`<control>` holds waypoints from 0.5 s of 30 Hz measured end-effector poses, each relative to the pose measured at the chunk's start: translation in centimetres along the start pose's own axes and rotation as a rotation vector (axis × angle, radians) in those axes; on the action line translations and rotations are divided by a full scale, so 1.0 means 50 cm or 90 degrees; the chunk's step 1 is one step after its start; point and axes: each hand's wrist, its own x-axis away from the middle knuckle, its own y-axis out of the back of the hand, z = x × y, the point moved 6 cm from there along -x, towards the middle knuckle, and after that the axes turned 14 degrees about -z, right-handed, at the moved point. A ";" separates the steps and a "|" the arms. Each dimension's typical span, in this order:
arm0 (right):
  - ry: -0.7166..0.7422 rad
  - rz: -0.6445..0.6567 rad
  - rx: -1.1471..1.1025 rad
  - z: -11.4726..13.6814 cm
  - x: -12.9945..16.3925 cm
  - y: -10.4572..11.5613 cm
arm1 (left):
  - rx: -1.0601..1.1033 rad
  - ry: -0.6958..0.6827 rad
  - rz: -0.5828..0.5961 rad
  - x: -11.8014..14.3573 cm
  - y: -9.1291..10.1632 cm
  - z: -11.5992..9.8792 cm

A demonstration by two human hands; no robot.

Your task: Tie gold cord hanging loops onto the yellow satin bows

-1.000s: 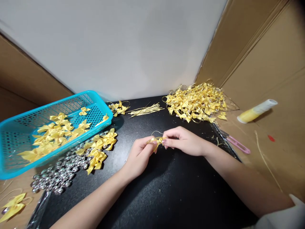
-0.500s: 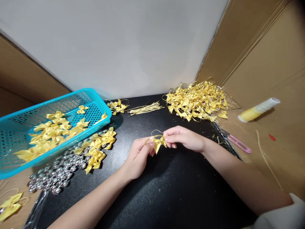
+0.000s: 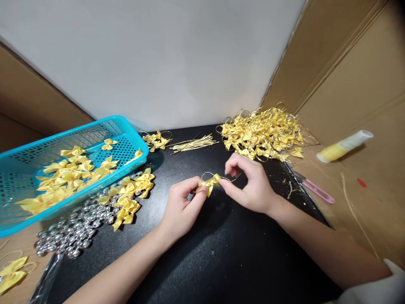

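Observation:
Above the middle of the black tabletop, my left hand (image 3: pixel 185 202) is closed, pinching a yellow ribbon bow (image 3: pixel 212 181) between thumb and fingers. A thin gold cord loops up from the bow, and one end sticks out to the right. Just right of it is my right hand (image 3: pixel 248 181), its thumb and forefinger apart. The thumb tip is close to the cord's end; whether it touches cannot be made out. Behind both hands lies a small bundle of gold cords (image 3: pixel 194 143).
A blue plastic basket (image 3: pixel 133 135) with yellow bows stands at left. Silver bells (image 3: pixel 68 232) and more bows (image 3: pixel 126 211) lie before it. At the back right is a heap of finished-looking bows with loops (image 3: pixel 261 133). Pink-handled scissors (image 3: pixel 318 191) and a yellow-white roll (image 3: pixel 344 146) lie at right.
My right hand has let go of the bow and moved slightly right, its thumb and forefinger spreading apart. My left hand still pinches the bow, which has tilted.

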 end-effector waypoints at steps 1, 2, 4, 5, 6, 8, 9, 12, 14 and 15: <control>0.082 -0.050 0.026 0.019 0.003 0.007 | -0.006 -0.003 -0.009 0.000 0.001 0.000; 0.147 -0.071 0.049 0.034 0.008 0.008 | -0.008 -0.008 -0.014 0.001 0.001 -0.001; 0.207 -0.060 0.095 0.048 0.016 0.000 | -0.007 -0.020 -0.021 0.002 0.001 -0.003; 0.210 -0.048 0.115 0.048 0.018 -0.004 | -0.005 -0.027 -0.022 0.003 0.001 -0.004; 0.203 -0.040 0.130 0.045 0.019 -0.008 | -0.003 -0.033 -0.024 0.003 0.001 -0.006; 0.188 -0.026 0.139 0.039 0.019 -0.012 | 0.001 -0.046 -0.028 0.004 0.003 -0.009; 0.184 -0.022 0.139 0.037 0.019 -0.013 | 0.002 -0.051 -0.028 0.005 0.003 -0.011; 0.173 -0.011 0.136 0.032 0.018 -0.014 | 0.001 -0.059 -0.025 0.006 0.003 -0.012; 0.160 0.002 0.137 0.029 0.017 -0.016 | -0.003 -0.061 -0.020 0.005 0.003 -0.012; 0.151 0.008 0.138 0.028 0.017 -0.017 | -0.005 -0.062 -0.018 0.005 0.002 -0.011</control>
